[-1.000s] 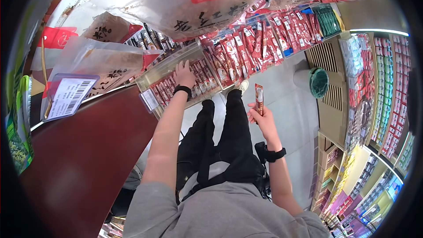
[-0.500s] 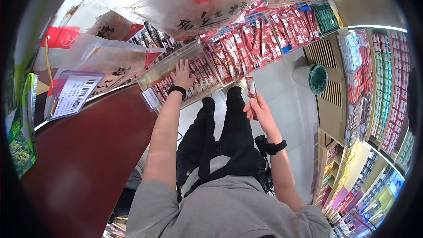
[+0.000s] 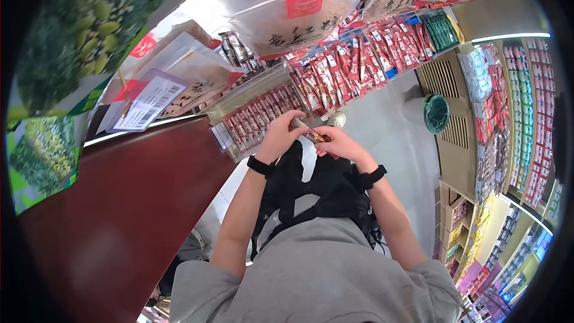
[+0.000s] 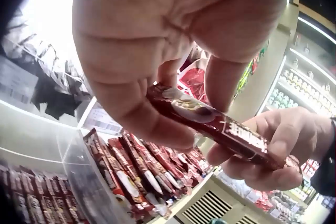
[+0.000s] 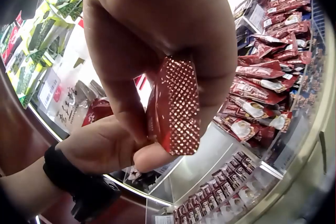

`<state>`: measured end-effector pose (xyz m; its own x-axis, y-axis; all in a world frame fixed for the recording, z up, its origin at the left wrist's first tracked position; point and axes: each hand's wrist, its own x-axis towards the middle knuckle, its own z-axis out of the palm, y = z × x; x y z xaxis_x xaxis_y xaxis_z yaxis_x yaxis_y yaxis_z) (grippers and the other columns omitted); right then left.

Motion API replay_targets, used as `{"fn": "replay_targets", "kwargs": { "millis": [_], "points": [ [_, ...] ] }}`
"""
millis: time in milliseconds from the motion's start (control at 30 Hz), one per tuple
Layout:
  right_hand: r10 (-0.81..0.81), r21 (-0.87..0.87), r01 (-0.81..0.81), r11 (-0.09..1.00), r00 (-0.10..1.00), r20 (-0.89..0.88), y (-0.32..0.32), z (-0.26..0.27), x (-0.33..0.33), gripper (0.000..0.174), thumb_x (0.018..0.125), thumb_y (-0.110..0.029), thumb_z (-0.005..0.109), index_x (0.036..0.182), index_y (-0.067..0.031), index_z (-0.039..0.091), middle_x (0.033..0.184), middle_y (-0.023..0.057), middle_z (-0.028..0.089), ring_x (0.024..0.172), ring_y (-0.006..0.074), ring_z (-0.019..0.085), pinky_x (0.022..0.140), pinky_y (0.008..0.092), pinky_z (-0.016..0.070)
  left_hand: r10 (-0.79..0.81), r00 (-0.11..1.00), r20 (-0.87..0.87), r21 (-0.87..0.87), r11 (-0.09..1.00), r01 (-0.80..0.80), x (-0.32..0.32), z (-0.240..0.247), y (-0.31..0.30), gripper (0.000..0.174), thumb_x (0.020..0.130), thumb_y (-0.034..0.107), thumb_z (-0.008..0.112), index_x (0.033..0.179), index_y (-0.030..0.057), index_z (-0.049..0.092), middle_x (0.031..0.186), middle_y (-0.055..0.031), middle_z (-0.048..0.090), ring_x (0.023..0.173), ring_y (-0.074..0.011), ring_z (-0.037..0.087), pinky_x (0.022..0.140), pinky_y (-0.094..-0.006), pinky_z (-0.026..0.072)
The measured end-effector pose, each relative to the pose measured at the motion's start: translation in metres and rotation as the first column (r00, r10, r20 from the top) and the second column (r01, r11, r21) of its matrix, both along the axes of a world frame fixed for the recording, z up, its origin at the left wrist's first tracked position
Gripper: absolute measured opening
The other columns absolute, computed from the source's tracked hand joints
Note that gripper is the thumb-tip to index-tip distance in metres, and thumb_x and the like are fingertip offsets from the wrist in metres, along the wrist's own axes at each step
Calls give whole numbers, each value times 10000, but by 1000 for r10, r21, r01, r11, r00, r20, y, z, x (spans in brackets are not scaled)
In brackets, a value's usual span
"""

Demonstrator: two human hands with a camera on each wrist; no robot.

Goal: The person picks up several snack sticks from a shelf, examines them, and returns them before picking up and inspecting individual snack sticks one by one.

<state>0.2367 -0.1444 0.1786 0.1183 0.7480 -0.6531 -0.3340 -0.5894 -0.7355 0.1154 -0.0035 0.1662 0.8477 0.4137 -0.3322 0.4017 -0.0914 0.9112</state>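
Note:
A slim dark-red snack packet [image 3: 311, 135] is held between both hands in front of the body. My left hand [image 3: 281, 136] pinches its far-left end between thumb and fingers. My right hand [image 3: 342, 144] grips the opposite end. In the left wrist view a pale printed picture and white lettering show on the packet [image 4: 210, 121]. Gold dots cover the side of the packet [image 5: 184, 108] facing the right wrist camera. Just beyond the left hand is a clear bin [image 3: 219, 106] with rows of similar small red packets [image 3: 254, 121].
Larger red packets [image 3: 341, 78] fill neighbouring bins, with green ones [image 3: 441, 27] at the far end. Big clear bags [image 3: 311, 12] hang over the bins. A dark-red panel [image 3: 119, 215] lies on the left; a green-lined waste bin [image 3: 436, 113] stands on the floor at right.
My left hand has left the bin of small packets and come right to take one end of the packet. The right hand has moved inward, and the packet has tipped from upright to slanting.

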Motion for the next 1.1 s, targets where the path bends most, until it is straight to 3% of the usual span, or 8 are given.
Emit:
{"fn": "replay_targets", "kwargs": {
  "millis": [100,333,600,700,900,967,1000,1100],
  "points": [
    [174,5,-174,985,984,32,4,-11,7,231,731,-50,595,957,-7,570,738,24,577,617,77,563,521,198,455,105,992,-65,-109,988,-111,-24,-16,13,231,707,92,622,917,20,559,657,-25,534,589,-83,494,557,-227,415],
    [-14,28,15,999,999,-52,17,-3,10,212,754,-65,589,952,7,563,782,51,603,612,104,587,540,195,471,237,963,-128,-197,946,-259,-64,4,33,188,743,45,570,921,-7,543,743,-31,573,669,-67,532,590,-196,432],
    [43,35,-42,999,999,-29,35,6,15,144,765,-81,590,891,-13,577,749,44,611,604,108,602,514,190,466,471,882,5,-427,799,-424,-87,7,36,278,768,47,538,1037,-18,506,829,-66,593,755,-107,558,637,-209,433],
    [26,10,-27,1000,997,66,41,7,16,142,769,-82,587,888,-6,577,743,43,613,596,108,602,504,186,465,535,840,-97,-132,829,-543,-93,-6,34,249,787,115,534,996,-20,530,801,-73,604,736,-115,570,631,-215,437],
    [-93,-14,95,995,990,106,63,-24,-11,160,800,-95,551,922,7,568,737,43,595,584,97,592,500,186,483,309,939,-153,-213,917,-337,-52,-37,18,260,814,229,525,946,7,553,807,-61,610,697,-118,576,600,-211,437],
    [-88,-18,91,996,990,114,73,-42,-16,156,799,-88,543,919,10,565,736,46,592,589,100,593,499,192,488,415,882,-223,-599,655,-460,-36,-34,12,236,830,255,521,915,36,549,830,-32,602,687,-96,562,586,-206,425],
    [-94,-25,98,995,988,121,78,-49,-17,151,799,-80,536,915,13,563,735,50,590,594,103,595,498,199,493,423,879,-222,-599,652,-465,-33,-43,12,236,830,255,521,915,36,549,830,-32,602,687,-96,562,586,-206,425],
    [-40,-19,44,999,983,177,95,-53,-23,180,793,-74,530,942,27,537,745,65,584,603,115,593,494,212,498,568,804,-179,-831,351,-433,-35,-81,12,193,849,248,498,908,68,534,792,-4,572,702,-91,534,565,-214,403]
  ]
}}
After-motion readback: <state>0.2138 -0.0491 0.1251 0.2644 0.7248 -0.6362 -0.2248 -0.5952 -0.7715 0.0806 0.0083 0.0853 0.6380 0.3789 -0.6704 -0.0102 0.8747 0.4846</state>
